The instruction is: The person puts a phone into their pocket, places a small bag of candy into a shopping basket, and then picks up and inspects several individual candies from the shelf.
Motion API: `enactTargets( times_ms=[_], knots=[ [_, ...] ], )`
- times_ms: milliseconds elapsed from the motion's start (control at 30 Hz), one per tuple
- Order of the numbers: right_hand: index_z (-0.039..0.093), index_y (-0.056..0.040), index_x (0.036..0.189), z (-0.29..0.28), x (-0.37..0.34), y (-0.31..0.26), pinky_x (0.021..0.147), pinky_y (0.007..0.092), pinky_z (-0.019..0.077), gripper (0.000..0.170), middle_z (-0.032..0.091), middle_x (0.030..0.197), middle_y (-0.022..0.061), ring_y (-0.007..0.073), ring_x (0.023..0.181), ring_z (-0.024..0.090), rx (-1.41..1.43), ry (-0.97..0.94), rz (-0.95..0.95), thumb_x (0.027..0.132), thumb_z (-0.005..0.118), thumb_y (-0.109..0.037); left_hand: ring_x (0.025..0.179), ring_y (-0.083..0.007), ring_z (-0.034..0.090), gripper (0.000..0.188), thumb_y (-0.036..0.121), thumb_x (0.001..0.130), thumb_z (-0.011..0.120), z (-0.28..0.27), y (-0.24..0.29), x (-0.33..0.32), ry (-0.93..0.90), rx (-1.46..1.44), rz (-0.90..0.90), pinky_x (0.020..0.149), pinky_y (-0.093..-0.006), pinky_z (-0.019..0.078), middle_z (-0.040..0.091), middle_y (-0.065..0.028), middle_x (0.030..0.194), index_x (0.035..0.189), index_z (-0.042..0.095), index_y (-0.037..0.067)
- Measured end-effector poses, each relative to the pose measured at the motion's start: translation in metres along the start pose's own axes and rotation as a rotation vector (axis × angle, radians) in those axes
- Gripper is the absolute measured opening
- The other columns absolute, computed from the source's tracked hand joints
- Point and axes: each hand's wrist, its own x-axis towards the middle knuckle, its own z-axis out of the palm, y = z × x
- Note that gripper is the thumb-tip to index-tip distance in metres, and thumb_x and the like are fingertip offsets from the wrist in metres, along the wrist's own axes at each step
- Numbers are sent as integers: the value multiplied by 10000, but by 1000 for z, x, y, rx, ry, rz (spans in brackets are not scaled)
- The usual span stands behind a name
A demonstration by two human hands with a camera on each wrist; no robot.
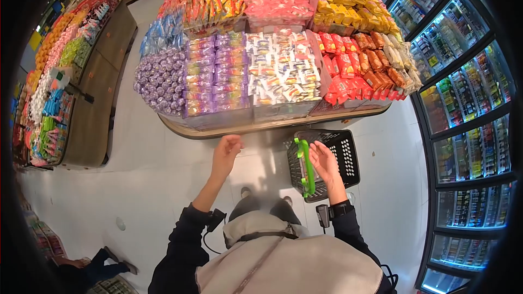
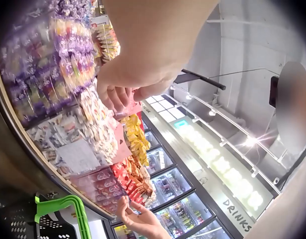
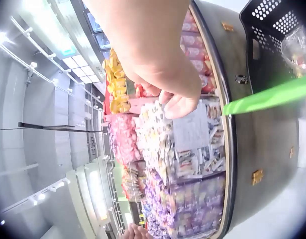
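1. The left hand (image 1: 226, 153) hung in front of the display table (image 1: 218, 133), fingers loosely bent, with nothing seen in its hold. It was apart from the sweets.
2. The right hand (image 1: 323, 160) hung over the basket (image 1: 352, 177), its fingers also loosely bent and no packet showing between them. The left wrist view showed a gap between it and the green handle (image 1: 310, 174).
3. The basket stood just beside the table's front edge, with its handle raised. The right wrist view showed a clear plastic package (image 3: 297, 47) inside; what it held was too blurred to tell.
4. The step in hand, I judged, was a pause between the sweets and the basket, both hands free. Picking from the table would call for a forward reach and a pinch on one wrapper; taking the basket would call for curling the right fingers round its handle.
5. White packets (image 1: 283, 68) lay ahead, between purple packets (image 1: 199, 76) and red packets (image 1: 344, 65).
6. The raised handle stood in the way of the right hand's path into the basket.
7. Drinks fridges (image 1: 472, 155) lined the right; shelves (image 1: 98, 111) stood on the left, and another person (image 1: 103, 261) was behind, well apart.
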Motion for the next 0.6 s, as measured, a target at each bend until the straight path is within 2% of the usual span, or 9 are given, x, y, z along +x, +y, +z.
enactTargets(
  times_ms=[267, 400, 600],
  knots=[
    [514, -47, 1055, 69, 26, 61, 819, 302, 446, 244, 568, 1011, 85, 190, 905, 556, -109, -98, 120, 853, 502, -182, 841, -130, 563, 201, 63, 860, 496, -43, 13, -2, 71, -31, -56, 721, -240, 453, 579, -60, 917, 1055, 491, 14],
    [517, -49, 1045, 98, 45, 71, 810, 300, 444, 217, 573, 1008, 74, 161, 870, 570, -229, -208, 173, 872, 486, -176, 844, -134, 566, 205, 63, 861, 491, -55, 23, 6, 91, -176, -158, 713, -238, 459, 578, -68, 929, 1058, 487, 7],
    [515, -35, 1061, 131, 91, 67, 798, 288, 447, 226, 575, 1013, 80, 149, 857, 570, -240, -264, 150, 882, 472, -167, 867, -134, 558, 213, 99, 868, 489, -73, 24, 51, 52, -106, -136, 752, -254, 461, 565, -51, 936, 1067, 496, 23]
  ],
)
